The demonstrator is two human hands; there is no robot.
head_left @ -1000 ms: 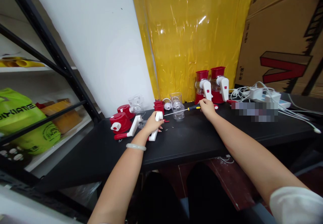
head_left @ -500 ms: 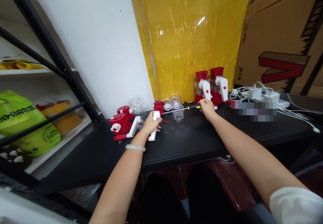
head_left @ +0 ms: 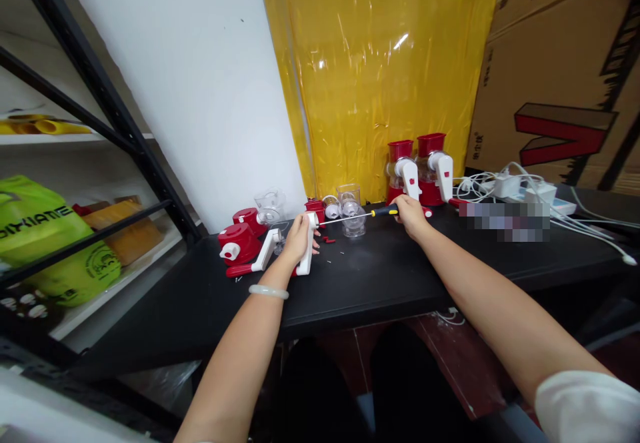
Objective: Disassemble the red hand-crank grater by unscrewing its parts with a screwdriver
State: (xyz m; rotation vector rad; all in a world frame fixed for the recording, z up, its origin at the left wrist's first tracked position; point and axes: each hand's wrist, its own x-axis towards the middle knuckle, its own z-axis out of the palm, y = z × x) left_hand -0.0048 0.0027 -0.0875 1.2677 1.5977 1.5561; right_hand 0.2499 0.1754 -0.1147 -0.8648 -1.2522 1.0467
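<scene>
My left hand (head_left: 299,238) is closed around a white crank handle (head_left: 305,264), held up above the black table. A screwdriver (head_left: 384,210) with a black and yellow grip is in my right hand (head_left: 410,215), its long shaft pointing left. The tip meets the upper end of the crank handle; the exact contact is too small to make out. Left of my left hand lies another crank handle (head_left: 265,254), white with a red grip. Two red grinder bases (head_left: 239,243) stand beside it. Small red parts (head_left: 327,239) and tiny screws lie right of my left hand.
Behind my hands stand clear plastic grinder parts (head_left: 353,213) and a red piece (head_left: 315,211). Two assembled red and white grinders (head_left: 431,170) stand at the back right. Farther right, white cables and a power strip (head_left: 560,204) lie on the table (head_left: 380,276). A black shelf frame (head_left: 115,123) rises at left.
My left hand has turned slightly, and the crank handle's upper end has shifted a little up and left. The screwdriver stays against it, with my right hand nearly unmoved.
</scene>
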